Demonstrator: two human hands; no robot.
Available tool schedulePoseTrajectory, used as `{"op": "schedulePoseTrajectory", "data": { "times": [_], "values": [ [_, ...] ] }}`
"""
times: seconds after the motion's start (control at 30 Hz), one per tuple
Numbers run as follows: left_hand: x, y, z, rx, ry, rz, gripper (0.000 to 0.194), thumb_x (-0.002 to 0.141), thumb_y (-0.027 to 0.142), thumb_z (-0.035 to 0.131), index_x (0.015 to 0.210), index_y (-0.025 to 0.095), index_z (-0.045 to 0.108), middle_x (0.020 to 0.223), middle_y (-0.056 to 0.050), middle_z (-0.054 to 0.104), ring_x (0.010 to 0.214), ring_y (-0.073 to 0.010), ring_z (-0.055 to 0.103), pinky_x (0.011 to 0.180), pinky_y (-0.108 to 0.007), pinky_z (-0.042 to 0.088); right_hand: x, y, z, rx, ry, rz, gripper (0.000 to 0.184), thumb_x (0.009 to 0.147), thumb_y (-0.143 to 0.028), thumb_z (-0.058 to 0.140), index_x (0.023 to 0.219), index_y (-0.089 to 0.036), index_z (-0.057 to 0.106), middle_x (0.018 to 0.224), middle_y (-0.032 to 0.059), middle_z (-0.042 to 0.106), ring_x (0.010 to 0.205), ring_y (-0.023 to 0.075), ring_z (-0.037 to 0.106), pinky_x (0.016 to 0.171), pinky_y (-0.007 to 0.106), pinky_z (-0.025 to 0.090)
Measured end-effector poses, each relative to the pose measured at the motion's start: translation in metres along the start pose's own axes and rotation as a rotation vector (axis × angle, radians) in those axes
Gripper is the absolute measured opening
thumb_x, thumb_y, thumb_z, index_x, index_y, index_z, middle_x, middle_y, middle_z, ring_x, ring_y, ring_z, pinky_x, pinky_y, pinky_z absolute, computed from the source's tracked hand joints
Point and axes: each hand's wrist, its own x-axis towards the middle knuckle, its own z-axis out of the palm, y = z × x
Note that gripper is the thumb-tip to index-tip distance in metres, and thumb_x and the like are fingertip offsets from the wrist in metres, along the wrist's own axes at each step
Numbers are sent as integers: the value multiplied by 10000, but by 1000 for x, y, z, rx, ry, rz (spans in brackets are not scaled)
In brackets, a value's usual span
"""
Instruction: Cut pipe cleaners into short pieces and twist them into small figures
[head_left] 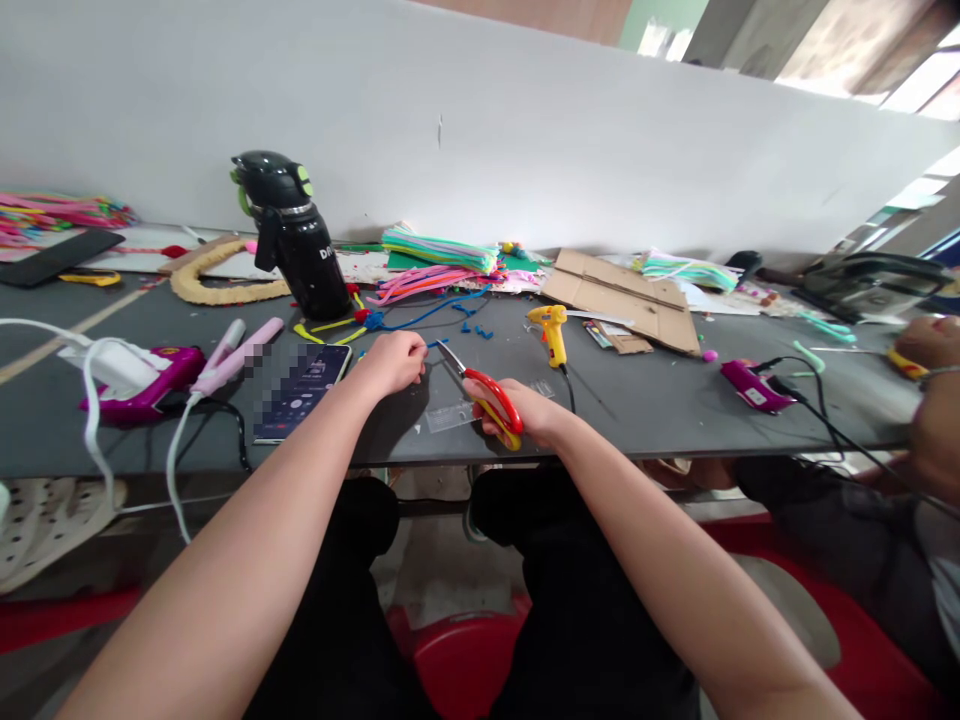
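My left hand (397,362) is closed in a pinch above the dark table, with a short end of blue pipe cleaner (437,344) sticking out past the fingertips. Wrapped round the handles of red and yellow scissors (495,398), my right hand (521,410) points their blades up and left at that blue end. Whether the blades touch it I cannot tell. Several short blue cut pieces (477,330) lie just beyond the hands. A clear ruler (452,418) rests under the scissors. Farther back is a blue and yellow pipe cleaner shape (373,320).
Left of my arm lie a phone (304,392), a pink hair-iron-like tool (238,358) and a purple power strip (154,385). A black bottle (300,240) stands behind. Rightward are a yellow glue gun (551,333), cardboard (622,295), another purple strip (757,387) and another person's hand (930,343).
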Motion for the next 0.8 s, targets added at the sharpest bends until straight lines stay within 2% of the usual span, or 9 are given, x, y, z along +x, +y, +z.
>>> {"op": "schedulePoseTrajectory", "data": {
  "times": [0.33,0.53,0.8],
  "values": [
    [3,-2,0,100,-5,31,234,853,291,502,715,213,674,701,-48,743,698,-195,685,622,-255,436,2,3,0,-19,13,-48,520,854,-624,666,674,-161,512,515,-23,478,430,81,454,352,184,385],
    [1,2,-2,119,1,5,232,879,292,506,800,206,706,766,-60,761,722,-197,681,628,-262,417,2,2,2,-64,37,-26,538,845,-645,661,654,-170,497,514,-27,465,416,77,442,342,186,364],
    [0,2,-4,111,42,-24,229,878,272,529,843,193,740,740,-63,750,702,-205,675,672,-268,443,6,3,4,-17,66,-37,529,793,-607,738,648,-173,472,600,-31,476,418,59,453,344,189,360]
  ]
}}
